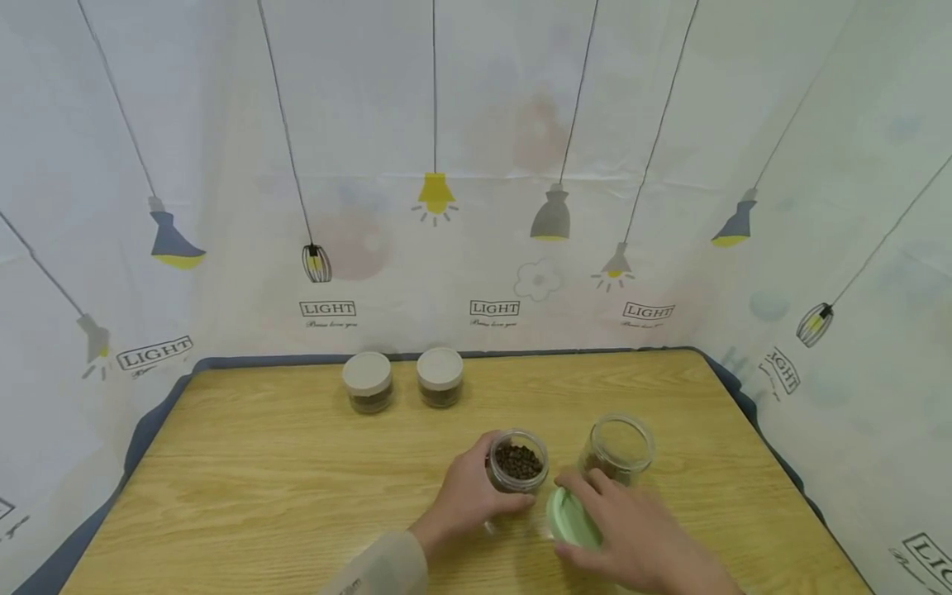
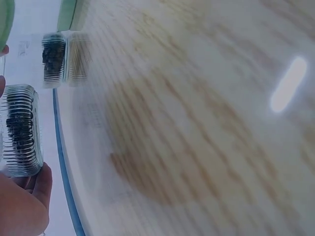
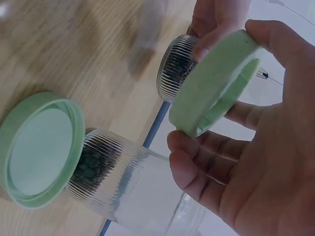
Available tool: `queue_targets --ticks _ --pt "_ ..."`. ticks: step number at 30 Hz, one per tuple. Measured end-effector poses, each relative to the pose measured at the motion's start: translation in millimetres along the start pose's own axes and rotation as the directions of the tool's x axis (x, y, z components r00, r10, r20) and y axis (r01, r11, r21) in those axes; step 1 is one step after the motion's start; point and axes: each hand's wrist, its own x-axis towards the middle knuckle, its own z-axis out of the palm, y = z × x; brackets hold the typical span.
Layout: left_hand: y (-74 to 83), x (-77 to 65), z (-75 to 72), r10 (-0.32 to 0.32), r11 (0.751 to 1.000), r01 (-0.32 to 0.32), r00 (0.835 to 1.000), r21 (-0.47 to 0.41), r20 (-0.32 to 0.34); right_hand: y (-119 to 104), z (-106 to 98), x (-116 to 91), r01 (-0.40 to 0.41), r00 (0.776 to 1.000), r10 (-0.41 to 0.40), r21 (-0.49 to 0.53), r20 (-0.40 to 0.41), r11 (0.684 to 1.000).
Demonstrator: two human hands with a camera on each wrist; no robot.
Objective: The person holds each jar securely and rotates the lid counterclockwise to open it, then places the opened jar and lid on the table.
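In the head view my left hand (image 1: 467, 496) grips a short ribbed glass jar (image 1: 518, 460) without a lid, with dark beans inside. Thumb and fingers lie around its sides. My right hand (image 1: 632, 529) pinches a green lid (image 1: 573, 519) by its rim, tilted on edge, just right of that jar. The right wrist view shows this lid (image 3: 214, 83) between thumb and fingertips. Beyond the right hand stands a taller open glass jar (image 1: 619, 446), with dark beans at its bottom (image 3: 93, 164). Beside it lies a second green lid (image 3: 42, 150).
Two short jars with whitish lids, the left one (image 1: 368, 382) and the right one (image 1: 440, 378), stand at the back of the wooden table (image 1: 283, 487). A dark blue edge borders the table, against a white curtain (image 1: 476, 107) printed with lamps.
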Motion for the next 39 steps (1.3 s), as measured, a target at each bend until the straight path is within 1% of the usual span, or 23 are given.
queue_targets --ticks 7,10,12,15,18,22,25,32,35,39 --pt "-1.6 0.9 0.6 0.009 1.0 -0.009 1.0 0.0 0.005 7 15 0 0.024 0.998 -0.031 0.129 0.048 0.991" --pt "-1.7 0.3 0.5 0.002 1.0 -0.002 1.0 -0.008 0.014 10 22 0 0.046 0.997 -0.055 0.174 0.049 0.984" --pt "-1.3 -0.3 0.2 -0.004 1.0 0.004 1.0 -0.014 0.018 11 25 0 0.056 0.997 -0.065 0.188 0.041 0.981" --pt "-1.0 -0.8 0.0 -0.013 1.0 0.014 1.0 -0.021 0.024 11 29 1 0.065 0.997 -0.07 0.179 0.023 0.982" --pt "-0.8 -0.9 -0.1 -0.018 0.999 0.019 0.999 -0.027 0.027 11 31 2 0.06 0.997 -0.069 0.211 0.034 0.976" --pt "-0.8 -0.6 0.1 -0.022 0.999 0.023 0.999 -0.033 0.03 12 35 4 0.048 0.996 -0.068 0.282 0.062 0.958" --pt "-2.2 -0.4 0.2 -0.021 0.999 0.022 0.999 -0.031 0.03 13 40 5 0.047 0.996 -0.068 0.304 0.058 0.952" --pt "-3.7 -0.7 0.2 -0.031 0.999 0.032 0.999 -0.029 0.033 17 50 6 0.047 0.995 -0.078 0.384 0.065 0.922" --pt "-2.9 -0.6 -0.2 -0.039 0.999 0.04 0.999 -0.036 0.03 18 52 6 0.05 0.995 -0.081 0.395 0.062 0.917" --pt "-3.2 -0.5 -0.7 -0.042 0.998 0.043 0.999 -0.035 0.027 20 53 8 0.057 0.993 -0.091 0.393 0.07 0.918"
